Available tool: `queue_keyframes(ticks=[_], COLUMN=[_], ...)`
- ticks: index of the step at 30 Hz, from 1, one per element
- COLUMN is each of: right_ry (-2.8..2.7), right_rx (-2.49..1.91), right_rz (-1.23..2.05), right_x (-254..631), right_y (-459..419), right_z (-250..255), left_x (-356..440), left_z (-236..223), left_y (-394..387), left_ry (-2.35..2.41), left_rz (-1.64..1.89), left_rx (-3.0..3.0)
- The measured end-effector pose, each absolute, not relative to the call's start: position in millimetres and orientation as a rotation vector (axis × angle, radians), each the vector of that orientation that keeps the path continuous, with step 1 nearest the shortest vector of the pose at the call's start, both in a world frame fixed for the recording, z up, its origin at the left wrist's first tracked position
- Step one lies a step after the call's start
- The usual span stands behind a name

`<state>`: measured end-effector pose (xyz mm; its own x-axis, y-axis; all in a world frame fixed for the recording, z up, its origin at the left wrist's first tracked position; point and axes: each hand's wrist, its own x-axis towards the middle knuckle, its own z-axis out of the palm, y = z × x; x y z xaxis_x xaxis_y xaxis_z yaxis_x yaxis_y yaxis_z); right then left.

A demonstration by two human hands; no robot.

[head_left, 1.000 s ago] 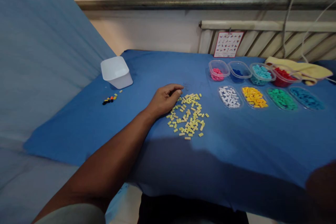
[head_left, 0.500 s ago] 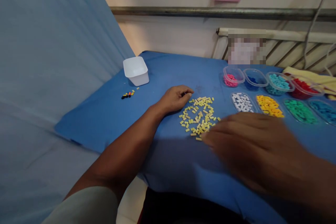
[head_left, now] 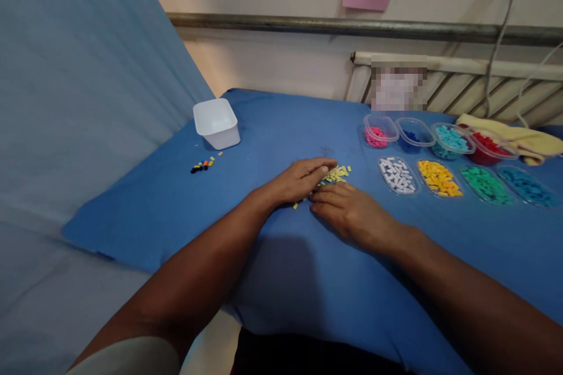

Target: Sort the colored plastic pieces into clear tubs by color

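left hand (head_left: 302, 181), right hand (head_left: 352, 212): fingers of each together, grip beneath can't be told | pale-yellow building bricks (head_left: 338, 174): just beyond right fingers, beside left fingertips, perhaps more underneath | handling: fingers low on surface (head_left: 281, 129), cupped, none slipping past

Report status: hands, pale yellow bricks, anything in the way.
Left hand, right hand: close together at the pale yellow bricks. Bricks loose on blue cloth, partly hidden by hands. White tub off to the left, out of the way.
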<state>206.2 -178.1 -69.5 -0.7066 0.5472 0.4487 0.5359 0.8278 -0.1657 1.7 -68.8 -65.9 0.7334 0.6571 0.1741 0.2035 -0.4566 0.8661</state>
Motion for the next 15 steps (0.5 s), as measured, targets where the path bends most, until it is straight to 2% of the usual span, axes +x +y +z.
queue_keyframes(ticks=[3,6,10,15], right_ry=[-2.341,-2.06,-1.904,-2.017], right_rx=[-0.919,-1.164,-1.407,-1.407], right_rz=[0.113,0.107,0.14,0.38], right_x=[226,245,252,239], right_y=[-172,-165,-152,-144], right_z=[-66,-68,-83,-90], left_x=[0,-7,-25,-37], left_z=[-62,-52,-28,-7], left_y=[-67,-65,-70,-84], left_ry=[0.694,0.863,0.917,0.851], left_rz=[0.68,0.645,0.369,0.107], left_rx=[2.061,2.373,2.541,2.45])
